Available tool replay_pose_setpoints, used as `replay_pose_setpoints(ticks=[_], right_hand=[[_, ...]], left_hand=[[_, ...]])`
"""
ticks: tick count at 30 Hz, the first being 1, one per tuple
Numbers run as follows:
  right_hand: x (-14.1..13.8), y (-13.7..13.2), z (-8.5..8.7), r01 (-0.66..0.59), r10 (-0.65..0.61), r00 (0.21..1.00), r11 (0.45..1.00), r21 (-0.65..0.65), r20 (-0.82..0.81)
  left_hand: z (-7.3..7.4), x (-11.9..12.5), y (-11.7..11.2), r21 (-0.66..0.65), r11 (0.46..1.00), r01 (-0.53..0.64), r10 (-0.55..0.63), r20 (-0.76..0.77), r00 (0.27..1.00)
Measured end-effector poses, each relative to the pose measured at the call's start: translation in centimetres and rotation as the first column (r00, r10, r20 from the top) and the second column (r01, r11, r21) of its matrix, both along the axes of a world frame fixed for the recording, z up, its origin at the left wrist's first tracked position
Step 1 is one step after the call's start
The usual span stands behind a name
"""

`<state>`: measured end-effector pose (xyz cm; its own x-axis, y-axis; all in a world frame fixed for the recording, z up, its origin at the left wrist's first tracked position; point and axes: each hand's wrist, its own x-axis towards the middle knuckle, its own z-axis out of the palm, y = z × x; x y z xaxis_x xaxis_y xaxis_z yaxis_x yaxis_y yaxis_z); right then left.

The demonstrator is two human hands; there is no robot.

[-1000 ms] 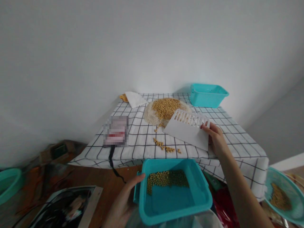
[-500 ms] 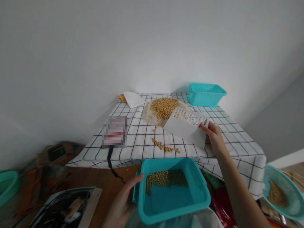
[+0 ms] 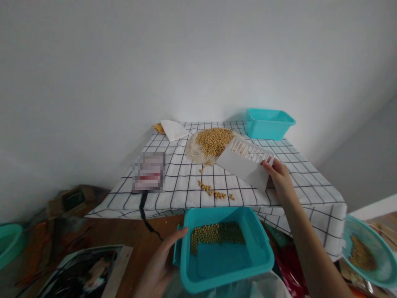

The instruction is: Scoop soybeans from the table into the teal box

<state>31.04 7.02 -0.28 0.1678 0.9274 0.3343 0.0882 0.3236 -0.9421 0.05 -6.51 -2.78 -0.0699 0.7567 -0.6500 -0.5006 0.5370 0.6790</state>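
Note:
My right hand grips a white slotted plastic board by its right end, tilted, with its far edge next to a pile of yellow beans on the checked tablecloth. A short trail of loose beans lies nearer the table's front edge. My left hand holds the left side of a teal tub below the table edge. The tub has a layer of yellow and green beans along its far side.
A second teal tub stands at the table's back right. A folded white cloth lies at the back left. A blurred card with a black cord sits on the left. A teal bowl with beans is low right. Clutter covers the floor at left.
The white board has lifted slightly and tipped toward the bean pile. My left hand and the teal tub have barely moved.

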Motion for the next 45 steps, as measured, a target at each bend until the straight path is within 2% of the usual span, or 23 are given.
replay_pose_setpoints(ticks=[2, 5, 7, 11, 15, 18, 25, 32, 37, 41, 45], right_hand=[[0.1, 0.1, -0.1, 0.020, -0.020, 1.000, 1.000, 0.014, -0.008], [0.1, 0.3, -0.1, -0.014, 0.013, 1.000, 0.998, 0.055, 0.021], [0.1, 0.4, 0.0, -0.039, 0.033, 0.996, 0.996, 0.083, 0.077], [-0.1, 0.6, 0.1, -0.015, -0.008, 0.979, 0.993, 0.115, 0.201], [-0.2, 0.7, 0.2, -0.055, 0.023, 0.971, 0.990, 0.127, 0.237], [-0.2, 1.0, 0.3, -0.057, 0.033, 0.972, 0.994, 0.097, 0.231], [-0.6, 2.0, 1.1, -0.091, 0.063, 0.957, 0.992, 0.086, 0.285], [-1.2, 2.2, 1.2, -0.186, 0.152, 0.960, 0.974, 0.129, 0.233], [-0.9, 2.1, 1.0, -0.194, 0.161, 0.964, 0.970, 0.145, 0.211], [-1.0, 2.1, 1.0, -0.195, 0.159, 0.954, 0.973, 0.122, 0.252], [-1.4, 1.6, 1.2, -0.223, 0.188, 0.949, 0.968, 0.119, 0.253]], left_hand=[[0.0, 0.0, 0.0, -0.021, 1.000, -0.015, 0.016, 0.055, 0.998], [-0.1, 0.0, -0.2, -0.022, 1.000, -0.019, 0.022, 0.142, 0.990], [-0.2, 0.0, -0.2, -0.038, 0.999, 0.000, 0.007, 0.169, 0.986], [-0.7, 0.0, -0.1, -0.063, 0.998, 0.011, 0.002, 0.210, 0.978], [-0.9, -0.1, -0.1, -0.037, 0.999, -0.004, 0.012, 0.227, 0.974], [-0.7, -0.2, 0.0, -0.046, 0.999, -0.003, 0.012, 0.210, 0.978], [-0.4, -1.2, -0.3, 0.069, 0.997, -0.042, 0.038, 0.050, 0.998], [1.1, -1.2, -0.8, 0.095, 0.994, -0.048, 0.048, 0.002, 0.999], [0.1, -1.2, -0.2, 0.043, 0.999, -0.020, 0.019, 0.038, 0.999], [-0.5, -1.1, 0.1, 0.013, 1.000, -0.006, 0.004, 0.103, 0.995], [-0.9, -1.5, -0.2, 0.041, 0.999, -0.011, 0.008, 0.063, 0.998]])
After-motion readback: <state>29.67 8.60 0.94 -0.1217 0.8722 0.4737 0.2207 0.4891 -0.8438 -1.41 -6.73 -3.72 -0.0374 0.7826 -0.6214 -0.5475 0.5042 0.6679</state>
